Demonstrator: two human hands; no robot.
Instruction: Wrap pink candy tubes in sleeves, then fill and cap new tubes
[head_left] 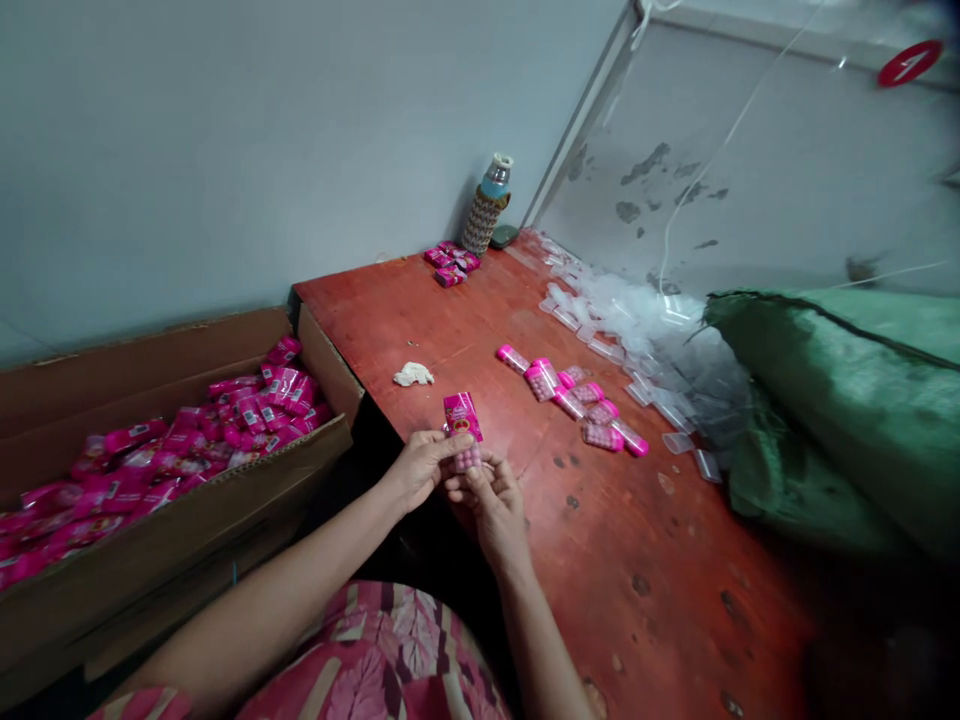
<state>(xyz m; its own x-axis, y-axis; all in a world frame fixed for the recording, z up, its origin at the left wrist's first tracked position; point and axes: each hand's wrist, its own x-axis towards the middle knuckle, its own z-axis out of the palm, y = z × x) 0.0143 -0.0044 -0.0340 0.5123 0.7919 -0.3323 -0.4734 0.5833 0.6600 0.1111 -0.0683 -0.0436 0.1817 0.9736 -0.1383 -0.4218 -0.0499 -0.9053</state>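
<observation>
Near the table's front edge, my left hand (pixel 426 466) and my right hand (pixel 491 497) pinch a small clear container (pixel 466 457) of pink balls between them. A bright pink printed wrapper (pixel 460 412) extends from its top, away from me. My left thumb lies across the place where wrapper and container meet; my right fingers close round the lower end. Beyond my hands to the right, several filled containers with pink caps (pixel 541 380) lie loosely grouped on the red table (pixel 420 320).
On the left is a cardboard box (pixel 247 485) of wrapped pink packs (pixel 180 445). White crumpled material (pixel 413 374), more packs (pixel 451 262) and a bottle in a knitted cover (pixel 487 205) stand farther back. Empty clear containers (pixel 637 330) and a green sack (pixel 840 420) occupy the right.
</observation>
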